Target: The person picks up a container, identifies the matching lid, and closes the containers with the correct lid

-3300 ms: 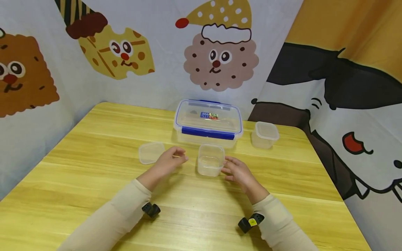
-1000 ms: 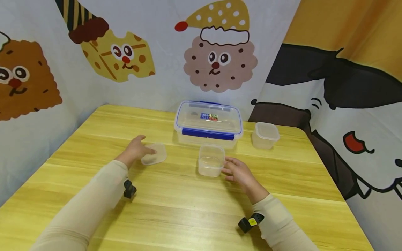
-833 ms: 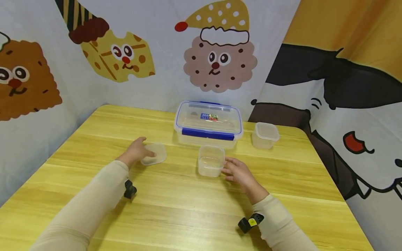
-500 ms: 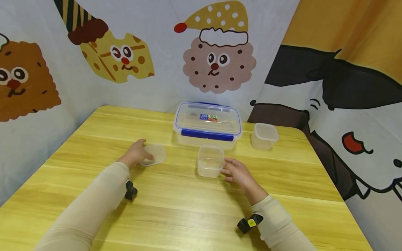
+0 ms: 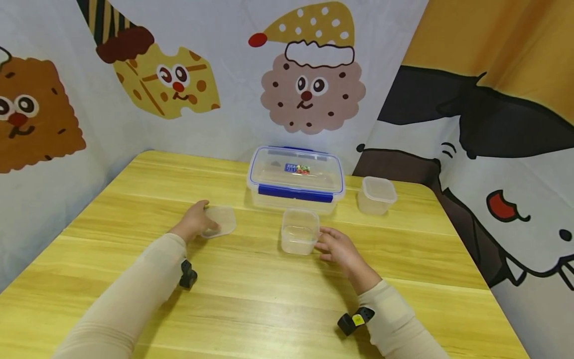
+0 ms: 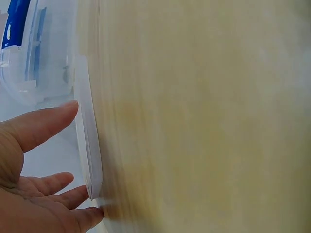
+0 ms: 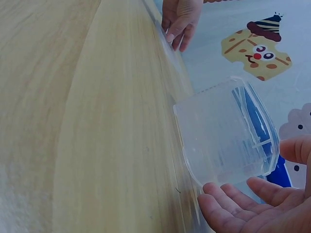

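A flat, translucent square lid (image 5: 226, 218) lies on the table, left of centre. Over its left side is my left hand (image 5: 194, 220), with the thumb on the lid's top and the other fingers spread at its far left edge. In the left wrist view the lid (image 6: 91, 141) appears nearly edge-on beside the thumb and fingertips. A small clear plastic container (image 5: 299, 230) without a lid stands upright near the middle. My right hand (image 5: 340, 249) rests beside it, its loosely extended fingers at the right wall; the right wrist view shows them along the container's side (image 7: 218, 131).
Behind the small container stands a large clear food box (image 5: 296, 174) with a blue clasp. A second small container (image 5: 377, 195), lidded, is at the back right. A printed cloth (image 5: 233, 129) hangs along the table's (image 5: 269, 309) back edge.
My left hand has moved left from near the open container to the lid, and over the last second its thumb has shifted slightly down the lid. The right hand has stayed at the container.
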Motion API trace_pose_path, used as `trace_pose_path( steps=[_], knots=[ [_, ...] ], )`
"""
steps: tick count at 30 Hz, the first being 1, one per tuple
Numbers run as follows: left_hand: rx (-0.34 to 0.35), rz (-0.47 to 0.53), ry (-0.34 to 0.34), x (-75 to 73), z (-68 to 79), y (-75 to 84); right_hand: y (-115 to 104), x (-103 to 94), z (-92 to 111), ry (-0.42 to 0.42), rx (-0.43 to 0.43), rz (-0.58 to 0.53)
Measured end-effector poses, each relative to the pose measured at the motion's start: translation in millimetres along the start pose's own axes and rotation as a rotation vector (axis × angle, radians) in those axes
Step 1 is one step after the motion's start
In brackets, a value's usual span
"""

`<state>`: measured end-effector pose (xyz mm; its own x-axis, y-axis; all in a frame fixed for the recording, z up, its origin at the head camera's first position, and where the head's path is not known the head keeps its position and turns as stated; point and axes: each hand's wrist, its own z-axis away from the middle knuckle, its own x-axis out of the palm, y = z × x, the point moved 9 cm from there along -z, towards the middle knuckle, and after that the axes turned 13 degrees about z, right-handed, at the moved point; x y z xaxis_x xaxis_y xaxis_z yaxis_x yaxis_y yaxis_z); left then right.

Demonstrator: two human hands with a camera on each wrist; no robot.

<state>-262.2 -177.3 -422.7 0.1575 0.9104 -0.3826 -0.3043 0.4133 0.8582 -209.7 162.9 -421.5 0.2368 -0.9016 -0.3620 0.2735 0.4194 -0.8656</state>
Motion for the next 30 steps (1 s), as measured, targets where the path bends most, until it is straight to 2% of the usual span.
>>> trace_pose_path(
  steps=[19, 30],
  knots=[
    [0.014, -0.070, 0.037, 2.6, -1.8, 2.7, -2.1, 0.0, 2.0, 0.001, -0.005, 0.003],
    [0.066, -0.175, 0.092, 1.0, 0.2, 10.5, -0.1, 0.4, 1.3, -0.005, -0.006, 0.012]
  ],
)
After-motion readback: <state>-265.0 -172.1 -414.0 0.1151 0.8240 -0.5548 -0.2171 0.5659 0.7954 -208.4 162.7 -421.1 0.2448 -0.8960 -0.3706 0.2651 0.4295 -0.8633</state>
